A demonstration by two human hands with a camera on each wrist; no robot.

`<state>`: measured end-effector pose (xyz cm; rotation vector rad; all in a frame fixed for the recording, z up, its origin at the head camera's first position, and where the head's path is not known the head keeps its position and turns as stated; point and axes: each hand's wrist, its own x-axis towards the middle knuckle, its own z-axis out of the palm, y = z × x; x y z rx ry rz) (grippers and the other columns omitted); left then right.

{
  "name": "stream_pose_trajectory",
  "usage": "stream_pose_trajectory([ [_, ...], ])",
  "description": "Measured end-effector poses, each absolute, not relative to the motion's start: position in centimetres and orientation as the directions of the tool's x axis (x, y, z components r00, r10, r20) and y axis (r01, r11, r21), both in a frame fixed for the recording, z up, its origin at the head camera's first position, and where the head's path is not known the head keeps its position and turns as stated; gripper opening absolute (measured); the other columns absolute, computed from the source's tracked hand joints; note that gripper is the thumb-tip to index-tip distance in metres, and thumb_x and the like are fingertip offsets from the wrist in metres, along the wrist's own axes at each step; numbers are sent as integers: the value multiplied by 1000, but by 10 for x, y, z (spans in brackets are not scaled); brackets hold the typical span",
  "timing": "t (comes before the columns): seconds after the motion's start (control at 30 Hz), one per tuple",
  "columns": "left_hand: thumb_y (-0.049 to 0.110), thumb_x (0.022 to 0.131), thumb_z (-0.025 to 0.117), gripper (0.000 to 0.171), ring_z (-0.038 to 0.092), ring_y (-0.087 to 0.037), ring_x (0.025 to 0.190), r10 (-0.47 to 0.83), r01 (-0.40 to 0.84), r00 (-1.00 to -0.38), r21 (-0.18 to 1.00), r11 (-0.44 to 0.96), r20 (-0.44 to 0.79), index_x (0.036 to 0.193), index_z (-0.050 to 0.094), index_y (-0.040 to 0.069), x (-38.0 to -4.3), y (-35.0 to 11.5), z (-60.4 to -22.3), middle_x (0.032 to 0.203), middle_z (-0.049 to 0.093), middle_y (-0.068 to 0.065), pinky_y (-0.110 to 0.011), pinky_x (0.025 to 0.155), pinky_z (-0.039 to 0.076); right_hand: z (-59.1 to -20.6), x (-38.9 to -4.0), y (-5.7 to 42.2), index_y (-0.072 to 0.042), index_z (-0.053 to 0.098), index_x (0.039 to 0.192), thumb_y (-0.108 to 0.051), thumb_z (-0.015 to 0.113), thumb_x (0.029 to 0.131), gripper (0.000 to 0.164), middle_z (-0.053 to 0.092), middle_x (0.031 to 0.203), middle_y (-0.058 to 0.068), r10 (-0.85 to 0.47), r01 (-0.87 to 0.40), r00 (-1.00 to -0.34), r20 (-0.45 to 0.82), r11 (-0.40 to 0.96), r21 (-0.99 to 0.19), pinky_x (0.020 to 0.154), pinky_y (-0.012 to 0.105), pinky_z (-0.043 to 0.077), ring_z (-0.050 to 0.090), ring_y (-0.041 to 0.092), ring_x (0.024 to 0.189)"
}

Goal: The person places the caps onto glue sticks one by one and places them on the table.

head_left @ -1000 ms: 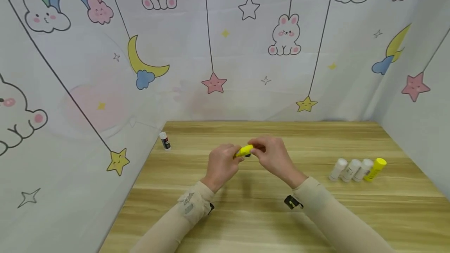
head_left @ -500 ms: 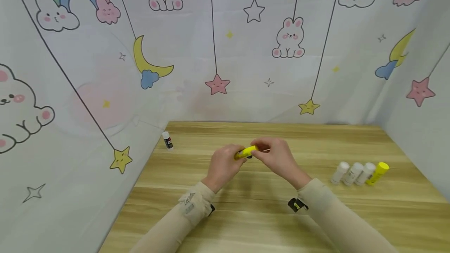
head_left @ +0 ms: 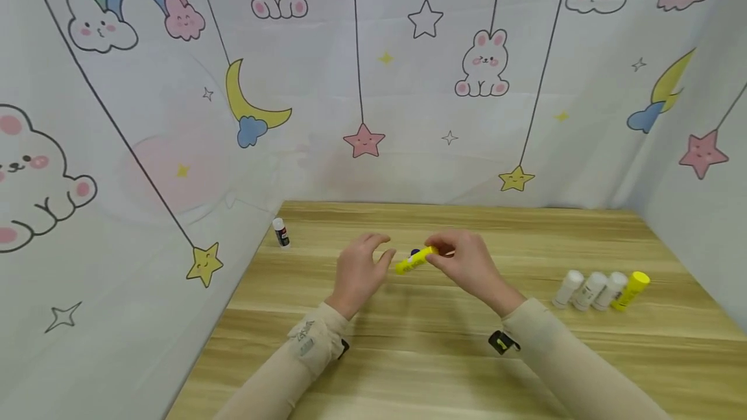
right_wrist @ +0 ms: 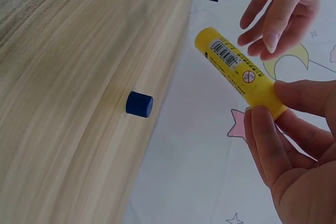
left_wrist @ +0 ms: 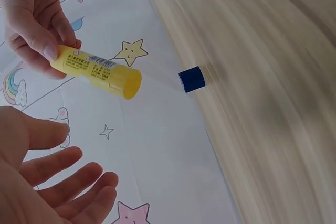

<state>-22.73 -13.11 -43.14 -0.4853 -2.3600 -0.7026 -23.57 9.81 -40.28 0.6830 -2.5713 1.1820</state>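
My right hand (head_left: 467,259) pinches a yellow glue stick (head_left: 416,259) by one end, between thumb and fingertips. The stick is tilted above the table, its other end pointing left and down. In the right wrist view a barcode and print show along the yellow tube (right_wrist: 236,69). My left hand (head_left: 360,272) is apart from the stick, just left of it, with thumb and fingers spread and holding nothing. A small dark blue cylinder (left_wrist: 192,79) rests on the table beyond the hands; in the head view the glue stick partly hides it.
Three white glue sticks (head_left: 591,290) and a yellow one (head_left: 631,290) stand in a row on the right of the wooden table (head_left: 408,368). At the far left edge stands a small stick with a white cap and black label (head_left: 281,233). Printed cloth (head_left: 327,174) hangs behind.
The left hand has let go of the yellow glue stick and moved left, its fingers opening. The right hand keeps the stick, shifted slightly right. The head view has turned a little left.
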Motion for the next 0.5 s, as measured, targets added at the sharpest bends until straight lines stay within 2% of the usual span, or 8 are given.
stream_pose_trajectory([
  [0.13,19,90,78,20,70,-20,90,137,490,-709,343,802,692,108,75,9,-229,-136,-430,105,72,-4,-35,68,57,-406,-234,102,-10,77,106,-11,82,86,21,74,99,0,-313,-484,-875,370,591,-645,72,32,59,68,12,81],
  [0.3,15,88,79,18,70,-22,88,104,490,-675,338,804,731,105,76,9,-232,-139,-427,101,72,-5,-36,67,57,-410,-231,108,-8,77,107,-9,82,85,22,73,101,2,-319,-478,-878,356,611,-631,72,30,59,67,12,80],
  [0.5,10,87,80,18,70,-24,86,64,470,-675,361,806,735,104,75,8,-236,-145,-426,101,71,-6,-38,65,57,-414,-229,116,-8,77,106,-8,82,84,23,73,100,1,-330,-480,-877,349,632,-608,70,29,58,66,10,79],
])
